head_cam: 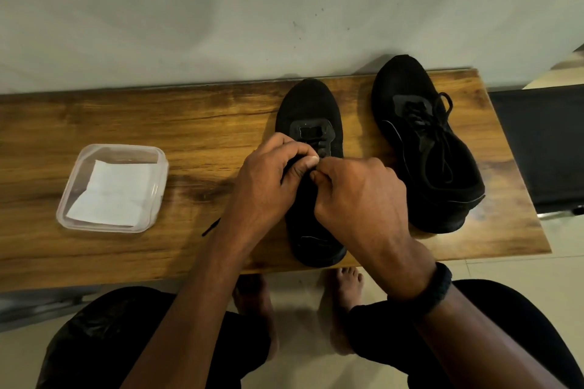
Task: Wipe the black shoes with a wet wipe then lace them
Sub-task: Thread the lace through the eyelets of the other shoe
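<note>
Wooden table [158, 123] pushed up against a pale, scuffed wall [221, 9], seen from above by someone sitting at it in black trousers.

Both black shoes are on the table with their toes pointing at the wall. The middle shoe [309, 104] sits right in front of the person, heel at the near edge. The second shoe [442, 193] is just beside it on the right, angled a bit. It's already laced, with its loose laces [439, 123] flopped across the opening.

Both hands are on the middle shoe, over the eyelet area. The left hand [268, 180] has its fingers curled in with the thumb pressed against them. The right hand [357, 193] is curled the same way, and the two sets of fingertips meet. They look to be pinching the shoelace [211, 227], though it's black on black there, so the pinched bit is hard to make out. One free end of it pokes out from under the left forearm and lies on the wood.

Well off to the left is a clear plastic container [68, 193] with no lid, and a white wet wipe [113, 196] lies flat inside it.

A black wristband [439, 287] is on the right wrist. Bare feet [347, 281] on the tiled floor [565, 262] show under the table edge.
</note>
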